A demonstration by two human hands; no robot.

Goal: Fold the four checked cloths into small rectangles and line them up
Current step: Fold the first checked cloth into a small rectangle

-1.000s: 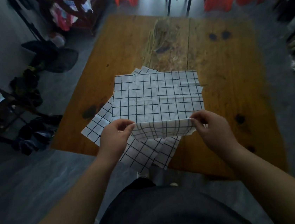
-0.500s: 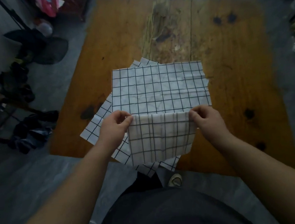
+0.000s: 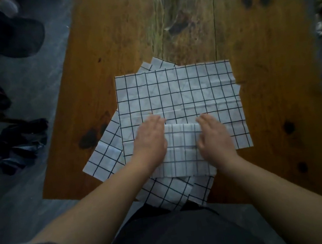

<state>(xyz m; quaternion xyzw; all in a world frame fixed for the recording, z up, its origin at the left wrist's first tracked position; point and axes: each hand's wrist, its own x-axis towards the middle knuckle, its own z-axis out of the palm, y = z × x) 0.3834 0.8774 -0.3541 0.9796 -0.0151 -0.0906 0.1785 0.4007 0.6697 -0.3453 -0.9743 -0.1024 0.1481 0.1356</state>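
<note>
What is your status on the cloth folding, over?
Left hand and right hand open, pressing flat on folded cloth. It lies atop spread cloths, all unfolded. Nothing blocking on table.

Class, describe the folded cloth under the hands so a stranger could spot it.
On the wooden table, find the big checked cloth spread flat. On its near part, pressed by the left hand and right hand, lies the folded cloth: smaller and doubled over, unlike the open sheets beneath.
</note>
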